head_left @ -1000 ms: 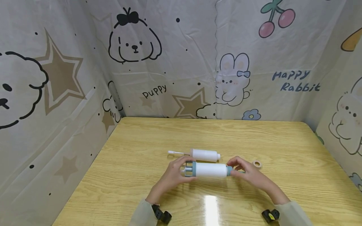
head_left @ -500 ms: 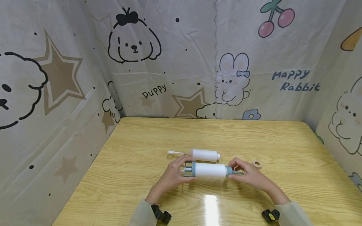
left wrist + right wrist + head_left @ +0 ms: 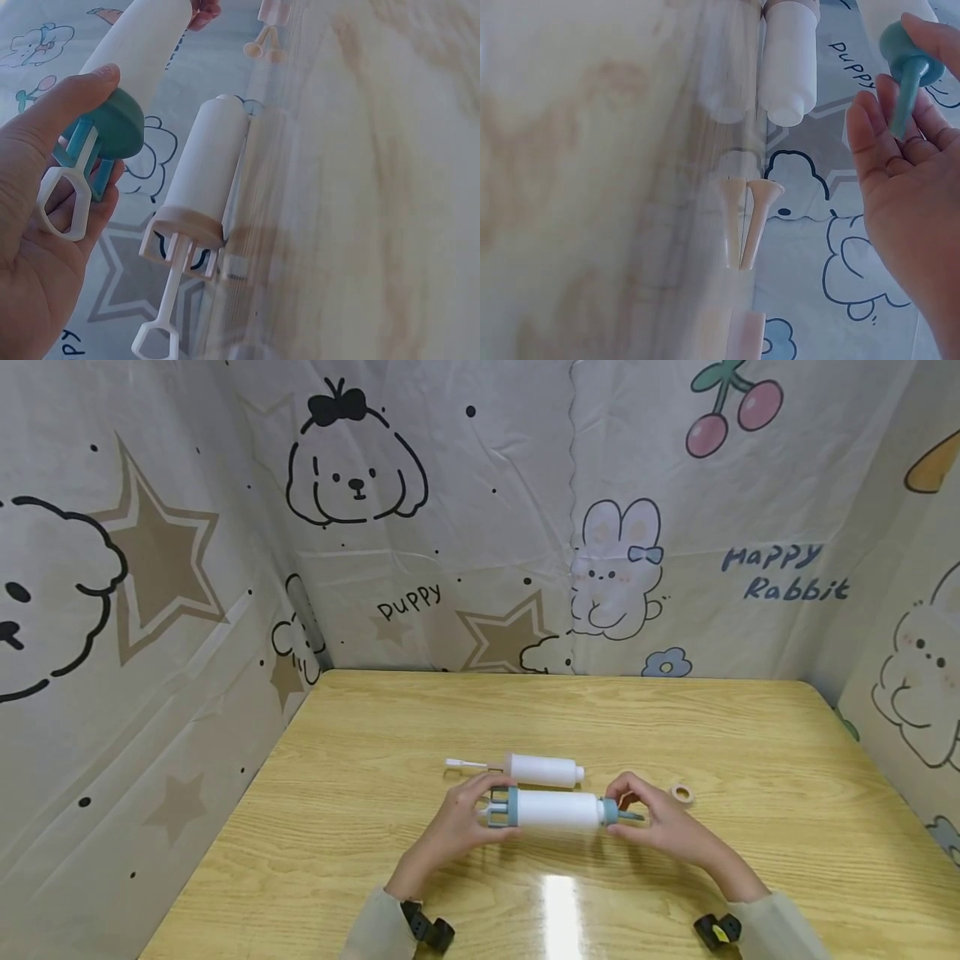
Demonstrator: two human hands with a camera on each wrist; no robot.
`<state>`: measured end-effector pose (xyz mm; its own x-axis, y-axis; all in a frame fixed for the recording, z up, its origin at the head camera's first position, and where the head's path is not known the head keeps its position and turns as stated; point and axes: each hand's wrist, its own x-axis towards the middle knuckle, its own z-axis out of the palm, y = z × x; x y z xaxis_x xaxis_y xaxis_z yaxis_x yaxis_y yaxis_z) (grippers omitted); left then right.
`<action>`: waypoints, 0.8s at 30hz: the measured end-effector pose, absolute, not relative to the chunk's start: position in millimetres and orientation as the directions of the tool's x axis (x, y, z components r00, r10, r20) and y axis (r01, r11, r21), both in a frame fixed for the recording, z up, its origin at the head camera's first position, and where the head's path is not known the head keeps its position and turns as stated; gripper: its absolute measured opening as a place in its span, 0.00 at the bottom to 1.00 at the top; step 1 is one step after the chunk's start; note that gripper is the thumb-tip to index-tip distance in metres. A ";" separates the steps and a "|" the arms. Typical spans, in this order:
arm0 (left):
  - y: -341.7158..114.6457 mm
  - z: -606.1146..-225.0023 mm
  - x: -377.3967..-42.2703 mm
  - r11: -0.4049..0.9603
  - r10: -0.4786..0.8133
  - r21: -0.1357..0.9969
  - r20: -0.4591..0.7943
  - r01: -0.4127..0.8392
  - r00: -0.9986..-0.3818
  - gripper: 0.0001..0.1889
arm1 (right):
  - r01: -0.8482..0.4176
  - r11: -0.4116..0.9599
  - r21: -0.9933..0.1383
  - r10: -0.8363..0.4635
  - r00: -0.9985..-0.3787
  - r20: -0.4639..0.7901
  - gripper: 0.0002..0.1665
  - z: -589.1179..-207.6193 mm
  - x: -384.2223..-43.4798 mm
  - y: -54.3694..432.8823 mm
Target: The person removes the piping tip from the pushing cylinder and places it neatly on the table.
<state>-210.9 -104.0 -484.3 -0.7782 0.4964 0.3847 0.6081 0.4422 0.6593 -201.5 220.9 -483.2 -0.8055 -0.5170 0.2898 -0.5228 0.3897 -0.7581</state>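
At the far left of the frame hangs a white fabric curtain printed with cartoon puppies and brown stars, running across the back too. Lower centre, the person's left hand is curled, thumb and fingers, around the teal collar of a smooth white plastic-looking cylinder. A white hexagonal loop handle pokes out of that end, against the palm. Just above the cylinder in the frame, a second white cylinder with a peach collar lies on the pale wood-grain table, its long white handle pointing left.

The held cylinder sits level in the lower centre, between both hands. At its right end a teal funnel-shaped nozzle tapers to a thin tip, and the right hand has it pinched between thumb and fingers. The right wrist view shows a slim peach funnel-shaped piece lying on the table. Just past the right hand, right of centre, rests a small peach ring.
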 end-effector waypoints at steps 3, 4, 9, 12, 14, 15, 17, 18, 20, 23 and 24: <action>-105.7 -484.9 -211.5 0.458 0.486 0.660 0.375 0.595 -0.790 0.31 | -0.529 0.380 -0.759 -0.513 -0.803 0.303 0.17 -483.4 -201.8 222.8; -106.5 -485.3 -211.7 0.465 0.482 0.661 0.369 0.589 -0.795 0.31 | -0.533 0.378 -0.757 -0.513 -0.802 0.308 0.17 -483.6 -201.9 223.5; -110.7 -485.8 -212.1 0.490 0.477 0.668 0.332 0.560 -0.814 0.30 | -0.547 0.374 -0.749 -0.513 -0.795 0.324 0.17 -484.0 -202.5 225.9; -112.8 -485.3 -212.1 0.503 0.488 0.674 0.295 0.541 -0.822 0.30 | -0.546 0.373 -0.750 -0.512 -0.795 0.325 0.17 -484.4 -202.8 226.3; -114.1 -485.4 -212.4 0.511 0.498 0.677 0.269 0.530 -0.824 0.29 | -0.547 0.373 -0.749 -0.513 -0.795 0.325 0.17 -484.9 -203.0 226.4; -114.6 -485.6 -212.5 0.515 0.502 0.679 0.257 0.524 -0.826 0.29 | -0.547 0.373 -0.750 -0.514 -0.794 0.323 0.17 -485.1 -203.0 226.3; -116.0 -486.6 -212.9 0.520 0.511 0.679 0.239 0.518 -0.826 0.29 | -0.547 0.376 -0.748 -0.515 -0.794 0.321 0.17 -485.6 -202.9 226.3; -116.6 -487.2 -213.2 0.520 0.514 0.682 0.232 0.515 -0.826 0.29 | -0.546 0.378 -0.747 -0.516 -0.795 0.320 0.17 -485.7 -202.8 226.2; -117.1 -489.1 -214.1 0.524 0.520 0.679 0.224 0.515 -0.824 0.29 | -0.545 0.381 -0.747 -0.516 -0.796 0.317 0.17 -486.0 -202.7 226.3; -117.6 -491.7 -215.4 0.528 0.528 0.672 0.218 0.519 -0.820 0.29 | -0.542 0.386 -0.746 -0.517 -0.797 0.312 0.17 -486.0 -202.5 226.2; -117.5 -492.2 -215.5 0.529 0.531 0.673 0.214 0.518 -0.820 0.29 | -0.542 0.386 -0.747 -0.518 -0.797 0.311 0.17 -485.9 -202.4 226.2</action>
